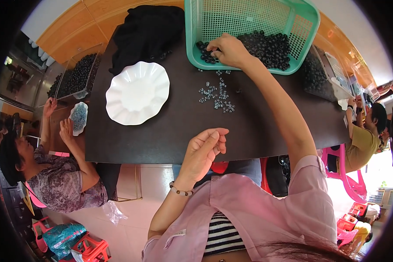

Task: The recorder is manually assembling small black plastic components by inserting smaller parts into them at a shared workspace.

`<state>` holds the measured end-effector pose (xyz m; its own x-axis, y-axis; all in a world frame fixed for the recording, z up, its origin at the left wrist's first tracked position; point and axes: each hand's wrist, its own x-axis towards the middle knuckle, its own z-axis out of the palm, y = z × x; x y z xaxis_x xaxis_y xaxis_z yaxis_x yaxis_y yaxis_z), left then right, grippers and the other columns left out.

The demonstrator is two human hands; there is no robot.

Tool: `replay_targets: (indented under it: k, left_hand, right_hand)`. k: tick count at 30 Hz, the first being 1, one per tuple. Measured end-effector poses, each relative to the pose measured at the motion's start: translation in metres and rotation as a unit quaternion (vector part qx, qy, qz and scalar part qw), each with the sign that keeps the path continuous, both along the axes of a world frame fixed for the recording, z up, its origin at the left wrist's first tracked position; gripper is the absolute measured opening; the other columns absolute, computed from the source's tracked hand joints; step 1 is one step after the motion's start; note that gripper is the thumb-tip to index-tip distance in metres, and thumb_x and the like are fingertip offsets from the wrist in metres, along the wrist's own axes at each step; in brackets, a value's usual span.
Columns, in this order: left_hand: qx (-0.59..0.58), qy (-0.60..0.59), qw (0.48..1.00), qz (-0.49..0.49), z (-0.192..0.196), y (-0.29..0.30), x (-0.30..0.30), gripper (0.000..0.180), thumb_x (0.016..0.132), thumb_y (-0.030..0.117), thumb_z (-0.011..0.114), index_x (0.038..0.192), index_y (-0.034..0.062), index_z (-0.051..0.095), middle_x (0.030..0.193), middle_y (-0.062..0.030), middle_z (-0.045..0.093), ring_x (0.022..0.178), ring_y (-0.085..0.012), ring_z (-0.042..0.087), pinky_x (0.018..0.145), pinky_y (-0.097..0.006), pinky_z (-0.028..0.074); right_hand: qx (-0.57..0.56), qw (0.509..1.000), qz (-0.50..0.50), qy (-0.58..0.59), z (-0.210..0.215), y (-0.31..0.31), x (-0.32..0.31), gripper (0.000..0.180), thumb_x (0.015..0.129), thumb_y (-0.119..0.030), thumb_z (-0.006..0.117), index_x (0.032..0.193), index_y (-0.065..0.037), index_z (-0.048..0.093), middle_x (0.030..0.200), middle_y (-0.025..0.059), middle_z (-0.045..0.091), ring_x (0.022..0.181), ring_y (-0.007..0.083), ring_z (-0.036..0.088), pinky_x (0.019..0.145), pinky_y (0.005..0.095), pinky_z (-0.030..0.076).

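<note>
A green plastic basket [192, 39] stands at the far side of the table, its floor partly covered with small black ring-shaped parts [266, 50]. My right hand [229, 51] reaches over its near rim, fingers bent down among the parts at its left and closed in a pinch. What lies between those fingertips is too small to make out. Above the table's near edge, my left hand [204, 150] is closed, thumb pressed against the fingers; anything inside is hidden. Between the hands, small clear glossy pieces [222, 94] lie scattered on the dark table [179, 118].
A white wavy-edged plate [137, 93] sits left of the pieces, with black cloth [148, 32] behind it. Clear bins of black parts stand at the left [81, 76] and right [321, 74]. People work at both sides; the left one's hands are near a dish [79, 118] of bluish pieces.
</note>
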<state>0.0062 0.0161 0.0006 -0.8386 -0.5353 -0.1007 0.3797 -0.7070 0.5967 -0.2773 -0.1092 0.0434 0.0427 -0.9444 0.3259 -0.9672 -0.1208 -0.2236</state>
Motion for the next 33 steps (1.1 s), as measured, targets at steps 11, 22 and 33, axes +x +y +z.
replay_targets:
  k: [11, 22, 33]
  left_hand:
    - [0.032, -0.046, 0.997, 0.045, 0.011, 0.002, -0.007, 0.025, 0.095, 0.014, 0.054, 0.112, -0.0031, 0.06, 0.088, -0.0022, 0.059, 0.075, -0.0077, 0.053, 0.07, -0.026, 0.047]
    - [0.002, -0.086, 0.996, 0.026, 0.022, 0.009, -0.021, 0.027, 0.097, 0.024, 0.053, 0.109, 0.0015, 0.063, 0.085, 0.0014, 0.058, 0.072, -0.0051, 0.05, 0.067, -0.019, 0.043]
    - [-0.028, -0.083, 0.995, 0.038, 0.015, 0.009, -0.018, 0.026, 0.092, 0.027, 0.062, 0.1, 0.0026, 0.065, 0.079, 0.0018, 0.06, 0.067, -0.0048, 0.05, 0.062, -0.019, 0.042]
  right_hand:
    - [-0.005, 0.92, 0.044, -0.39, 0.037, 0.108, 0.041, 0.023, 0.089, -0.014, 0.061, 0.108, -0.002, 0.066, 0.093, 0.0015, 0.066, 0.086, 0.01, 0.061, 0.079, 0.0242, 0.046]
    - [0.043, 0.732, 0.046, -0.678, 0.007, 0.196, 0.094, 0.021, 0.082, -0.002, 0.069, 0.103, 0.0, 0.065, 0.092, 0.0036, 0.063, 0.088, 0.0109, 0.058, 0.081, 0.026, 0.047]
    - [-0.087, 0.978, 0.084, -0.168, 0.034, 0.202, 0.099, 0.034, 0.065, -0.004, 0.074, 0.098, -0.007, 0.068, 0.088, 0.0044, 0.065, 0.08, 0.0248, 0.053, 0.072, 0.0328, 0.046]
